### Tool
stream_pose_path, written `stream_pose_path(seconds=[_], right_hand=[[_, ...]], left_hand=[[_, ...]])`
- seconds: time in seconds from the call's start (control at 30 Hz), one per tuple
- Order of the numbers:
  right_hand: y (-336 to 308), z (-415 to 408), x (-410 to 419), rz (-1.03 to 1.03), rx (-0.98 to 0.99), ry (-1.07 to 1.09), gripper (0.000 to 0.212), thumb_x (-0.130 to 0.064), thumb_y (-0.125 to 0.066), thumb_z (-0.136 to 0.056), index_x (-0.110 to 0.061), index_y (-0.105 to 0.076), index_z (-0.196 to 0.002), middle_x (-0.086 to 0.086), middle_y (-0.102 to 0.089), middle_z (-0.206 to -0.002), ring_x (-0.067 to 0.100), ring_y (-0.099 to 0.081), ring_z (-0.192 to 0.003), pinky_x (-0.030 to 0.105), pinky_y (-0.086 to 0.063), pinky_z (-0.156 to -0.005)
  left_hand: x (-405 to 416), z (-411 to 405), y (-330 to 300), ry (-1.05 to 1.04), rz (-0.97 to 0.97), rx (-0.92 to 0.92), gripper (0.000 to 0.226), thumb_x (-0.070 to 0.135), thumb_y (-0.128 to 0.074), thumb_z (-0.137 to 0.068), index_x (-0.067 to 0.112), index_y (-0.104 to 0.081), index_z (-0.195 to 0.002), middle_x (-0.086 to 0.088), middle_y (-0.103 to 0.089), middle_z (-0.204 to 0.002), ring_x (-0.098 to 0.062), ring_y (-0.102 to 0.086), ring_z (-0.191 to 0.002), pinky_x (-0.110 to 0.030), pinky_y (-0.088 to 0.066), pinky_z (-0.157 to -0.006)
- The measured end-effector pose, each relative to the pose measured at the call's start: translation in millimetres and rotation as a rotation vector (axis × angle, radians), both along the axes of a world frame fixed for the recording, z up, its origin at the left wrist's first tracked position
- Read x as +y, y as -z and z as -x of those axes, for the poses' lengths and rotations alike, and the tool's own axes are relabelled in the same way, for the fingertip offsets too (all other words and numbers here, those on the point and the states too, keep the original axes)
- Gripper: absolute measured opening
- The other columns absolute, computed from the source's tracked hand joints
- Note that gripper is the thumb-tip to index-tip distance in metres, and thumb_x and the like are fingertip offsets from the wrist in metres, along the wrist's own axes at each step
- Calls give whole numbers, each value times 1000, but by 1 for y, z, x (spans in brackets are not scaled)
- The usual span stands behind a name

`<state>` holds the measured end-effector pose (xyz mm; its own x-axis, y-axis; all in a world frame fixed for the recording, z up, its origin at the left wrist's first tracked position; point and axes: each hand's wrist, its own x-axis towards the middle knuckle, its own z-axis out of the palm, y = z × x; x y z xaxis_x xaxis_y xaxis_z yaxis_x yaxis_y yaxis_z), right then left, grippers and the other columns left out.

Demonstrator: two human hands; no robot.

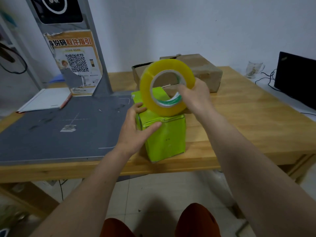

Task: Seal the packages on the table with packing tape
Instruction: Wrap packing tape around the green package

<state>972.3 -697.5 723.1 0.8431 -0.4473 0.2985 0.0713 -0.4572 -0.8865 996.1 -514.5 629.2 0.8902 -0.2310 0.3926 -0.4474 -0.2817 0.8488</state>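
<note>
The right hand (195,98) holds a large roll of yellowish packing tape (166,88) upright on its edge, fingers hooked through the cardboard core and thumb on the outer rim, so the roll's open centre faces the camera. Directly below the roll, and touching its lower edge, is the top of a bright green package (165,135) that stands upright near the front edge of the wooden tabletop (248,120). The left hand (137,129) lies on that package's near upper corner, fingers fairly straight and spread, some over the top edge and the thumb pressed flat along the front face where a shiny strip of tape already runs across. Just beyond the right hand, farther back on the tabletop, sit two brown cardboard boxes (205,71), side by side and partly hidden by the roll. To the left of the left hand a grey mat (56,134) covers the tabletop, with a grey stand (71,48) bearing a poster with a QR code rising at its back and a white booklet (46,100) beside it. Far off to the right of the right hand are a glass mug (254,69) and a dark laptop screen (297,79).
</note>
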Motion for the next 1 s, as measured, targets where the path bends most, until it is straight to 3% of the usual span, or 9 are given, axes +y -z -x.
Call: stream_pose_path(seconds=[0.07, 0.17, 0.3, 0.37, 0.5, 0.7, 0.83, 0.93, 1.0], right_hand=[[2, 3, -12, -226, -16, 31, 10, -19, -62, -88, -11, -67, -93, 9, -67, -93, 30, -64, -91, 48, -54, -86], [8, 5, -16, -366, -14, 46, 3, -20, -64, -87, -21, -66, -85, 8, -69, -94, 38, -65, -99, 60, -53, -85], [11, 6, -10, -477, 14, 29, 41, -39, -71, -71, -15, -65, -104, 9, -70, -103, 32, -66, -98, 58, -53, -88], [15, 4, -10, -521, 19, 14, 31, -37, -75, -68, -16, -67, -89, 8, -71, -95, 34, -67, -98, 58, -53, -89], [24, 5, -10, -559, 30, 2, 12, -23, -77, -76, -20, -65, -75, 9, -71, -87, 36, -67, -99, 56, -53, -89], [18, 4, -16, -426, -85, -17, 19, -25, -70, -87, -25, -67, -68, -6, -68, -73, 26, -69, -92, 55, -56, -84], [15, 2, -19, -384, -131, -35, 13, -22, -68, -89, -27, -67, -77, -3, -70, -82, 26, -69, -94, 54, -56, -84], [18, 2, -26, -523, -123, -39, 3, -24, -67, -90, -25, -68, -92, 4, -70, -96, 28, -69, -93, 49, -60, -66], [21, 1, -32, -583, -93, -49, 8, -26, -67, -90, -25, -67, -98, 7, -70, -102, 27, -70, -90, 46, -60, -58]], left_hand=[[-1, 1, -3, -3, -76, -50, 69, 64, -71, -68, 26, -48, -120, 16, -41, -142, 11, -40, -123, -6, -33, -92], [-6, 3, -5, -25, -122, -87, 65, 63, -73, -70, 26, -46, -116, 12, -39, -142, 0, -40, -126, -16, -36, -94], [-6, 4, -17, -96, -271, -117, 71, 62, -78, -67, 19, -47, -115, 5, -44, -131, -14, -44, -124, -41, -42, -103], [-9, 2, -29, -127, -407, -173, 77, 65, -76, -62, 16, -48, -115, 6, -46, -114, -19, -47, -118, -48, -41, -104], [-23, 2, -42, -25, -457, -108, 87, 62, -80, -63, 24, -43, -132, 6, -52, -124, -19, -49, -119, -45, -46, -97], [-25, 1, -40, -55, -491, -104, 116, 59, -81, -65, 28, -14, -155, 12, -48, -143, -16, -39, -135, -46, -39, -108], [-20, 2, -39, -61, -534, -89, 122, 62, -78, -67, 27, -3, -157, 12, -44, -147, -16, -36, -137, -44, -37, -111], [-20, 2, -39, -60, -567, -87, 124, 64, -75, -69, 20, 0, -157, 16, -40, -150, -14, -31, -140, -40, -32, -113], [-22, 1, -39, -59, -599, -95, 124, 66, -74, -68, 19, -1, -157, 16, -38, -152, -14, -29, -141, -40, -31, -113]])
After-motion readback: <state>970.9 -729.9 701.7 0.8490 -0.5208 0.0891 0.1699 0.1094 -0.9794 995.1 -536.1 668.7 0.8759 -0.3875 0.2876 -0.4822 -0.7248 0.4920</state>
